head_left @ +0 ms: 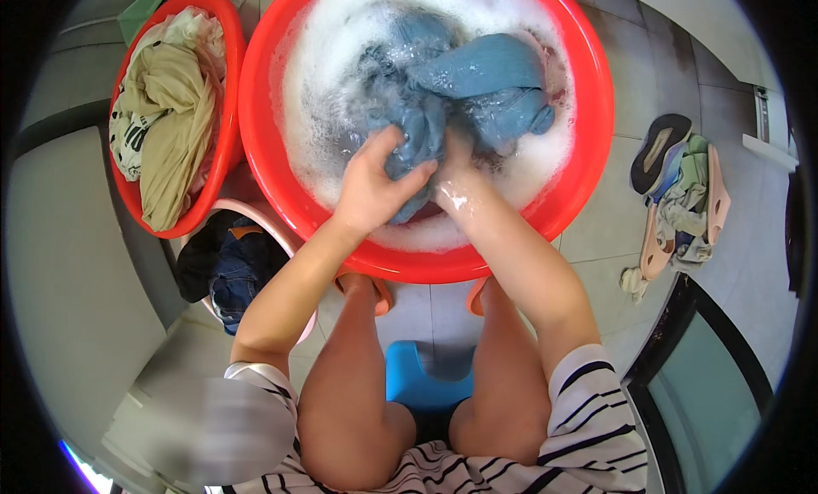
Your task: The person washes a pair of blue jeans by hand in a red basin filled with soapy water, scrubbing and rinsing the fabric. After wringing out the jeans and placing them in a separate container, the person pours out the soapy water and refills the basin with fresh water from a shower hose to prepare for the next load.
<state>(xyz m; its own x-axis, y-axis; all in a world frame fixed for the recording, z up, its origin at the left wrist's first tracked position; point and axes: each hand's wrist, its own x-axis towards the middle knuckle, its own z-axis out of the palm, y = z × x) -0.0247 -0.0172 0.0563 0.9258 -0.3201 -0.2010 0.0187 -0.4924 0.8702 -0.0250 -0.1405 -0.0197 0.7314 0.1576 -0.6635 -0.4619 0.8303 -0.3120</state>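
Observation:
A wet blue garment [490, 66] lies bunched in sudsy water inside a large red basin [599, 111]. My left hand [375, 177] is closed around a gathered fold of it, thumb on the near side and fingers curled over the cloth. Close beside it, my right hand [457, 166] reaches down into the water against the same garment. Cloth and water hide its fingers, so their grip does not show. White foam [319, 94] rings the garment, and some clings to my right wrist.
To the left, a tilted red tub [232, 77] holds khaki cloth [175, 111]. Below it stands a pink tub [285, 236] with dark clothes [232, 264]. On the tiled floor at right lie shoes [661, 153] and crumpled cloths [687, 204]. A blue stool [407, 376] is between my legs.

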